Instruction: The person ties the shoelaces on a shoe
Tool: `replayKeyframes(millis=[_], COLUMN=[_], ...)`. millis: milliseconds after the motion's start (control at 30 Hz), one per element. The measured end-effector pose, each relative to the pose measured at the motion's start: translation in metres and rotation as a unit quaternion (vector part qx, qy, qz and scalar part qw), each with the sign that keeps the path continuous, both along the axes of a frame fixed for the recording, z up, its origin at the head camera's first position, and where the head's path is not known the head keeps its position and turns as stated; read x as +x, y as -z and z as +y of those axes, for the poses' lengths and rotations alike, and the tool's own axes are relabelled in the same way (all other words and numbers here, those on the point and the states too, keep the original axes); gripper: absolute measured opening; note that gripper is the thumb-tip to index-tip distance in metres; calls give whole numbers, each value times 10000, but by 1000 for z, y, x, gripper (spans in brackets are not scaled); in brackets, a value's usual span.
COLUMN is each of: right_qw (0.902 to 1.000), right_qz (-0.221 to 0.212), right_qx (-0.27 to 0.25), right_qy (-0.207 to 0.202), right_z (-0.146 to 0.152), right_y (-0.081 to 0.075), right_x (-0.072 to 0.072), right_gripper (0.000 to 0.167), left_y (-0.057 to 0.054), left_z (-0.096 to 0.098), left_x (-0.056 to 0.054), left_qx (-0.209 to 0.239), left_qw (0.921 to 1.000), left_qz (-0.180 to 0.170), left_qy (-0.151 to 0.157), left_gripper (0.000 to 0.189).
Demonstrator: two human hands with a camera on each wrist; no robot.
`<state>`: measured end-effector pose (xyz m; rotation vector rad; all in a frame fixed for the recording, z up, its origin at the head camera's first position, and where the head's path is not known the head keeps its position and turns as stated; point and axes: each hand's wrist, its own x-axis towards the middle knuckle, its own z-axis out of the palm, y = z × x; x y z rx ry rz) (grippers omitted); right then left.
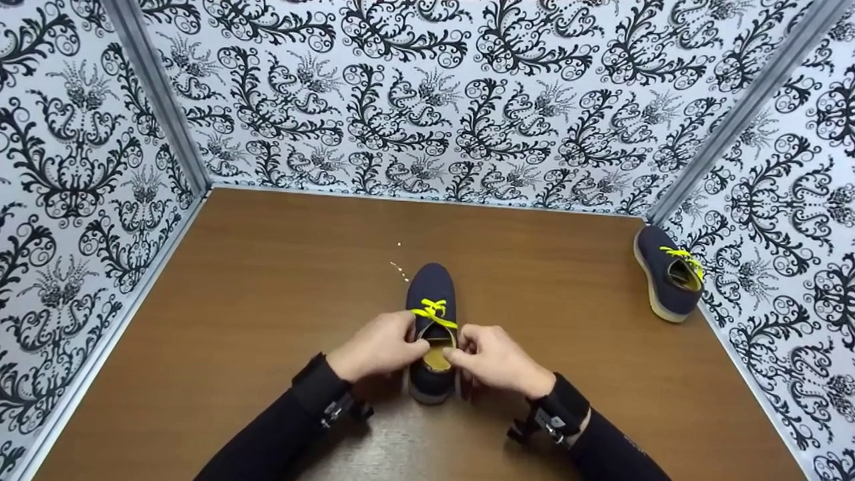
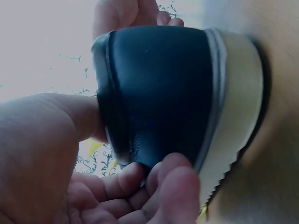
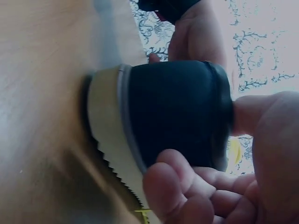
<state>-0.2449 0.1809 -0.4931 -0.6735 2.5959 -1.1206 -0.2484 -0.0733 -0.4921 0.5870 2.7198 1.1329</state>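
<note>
A dark navy shoe (image 1: 431,284) with a bowed yellow lace (image 1: 434,306) stands on the table, toe pointing away from me. My left hand (image 1: 381,344) grips the left side of its opening, thumb inside the collar and fingers along the outer wall. On the opposite side my right hand (image 1: 497,357) holds the collar the same way. Between the two thumbs the yellow insole (image 1: 437,359) shows. Both wrist views face the rounded heel (image 2: 163,79) and the thick cream sole (image 3: 107,102), which has a toothed lower edge.
A matching navy shoe (image 1: 658,280) with a yellow lace leans by the right wall, near the back corner. Patterned black-and-white walls (image 1: 414,100) enclose the brown table (image 1: 287,267) on three sides. Small bright specks (image 1: 399,269) show left of the toe.
</note>
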Motion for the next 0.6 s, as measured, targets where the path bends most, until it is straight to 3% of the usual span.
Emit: replayKeyframes(millis=[267, 600], right_qw=[9992, 9988], right_qz=[-326, -103], right_qx=[104, 220], right_qy=[-199, -422], right_z=[1, 3], right_y=[-4, -8], right_x=[3, 3], right_gripper=[31, 36], left_y=[-2, -8], left_z=[-3, -2], left_x=[5, 6], left_qx=[-164, -300], left_qw=[9994, 9985], left_qz=[63, 108], left_qy=[282, 452], left_gripper=[24, 21])
